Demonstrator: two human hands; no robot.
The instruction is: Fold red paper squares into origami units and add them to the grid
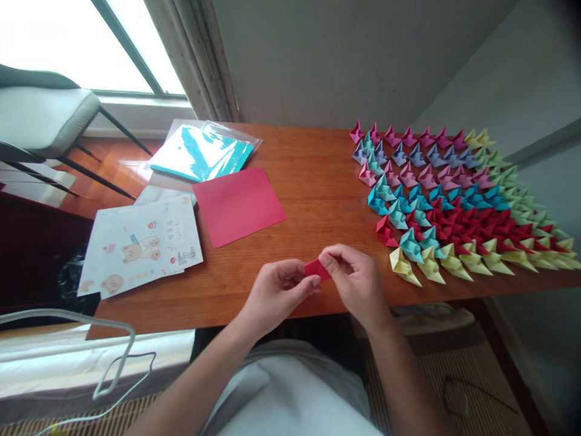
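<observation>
A small folded piece of red paper [318,270] is held between my two hands above the front edge of the table. My left hand [282,289] pinches its left side between thumb and fingers. At its right end, my right hand [356,281] grips it with the thumb on top. Beyond my hands lies a stack of red paper sheets [239,207]. To the right stand rows of folded paper boats [426,175] in pink, purple, blue, red, green and yellow. A yellow paper boat [403,266] is the one nearest my right hand.
Clear-wrapped turquoise paper [204,154] lies at the back left of the wooden table [318,181]. White sheets with bear drawings [145,245] cover the left end. A chair [45,115] stands by the window, and a white cable [104,406] hangs at lower left.
</observation>
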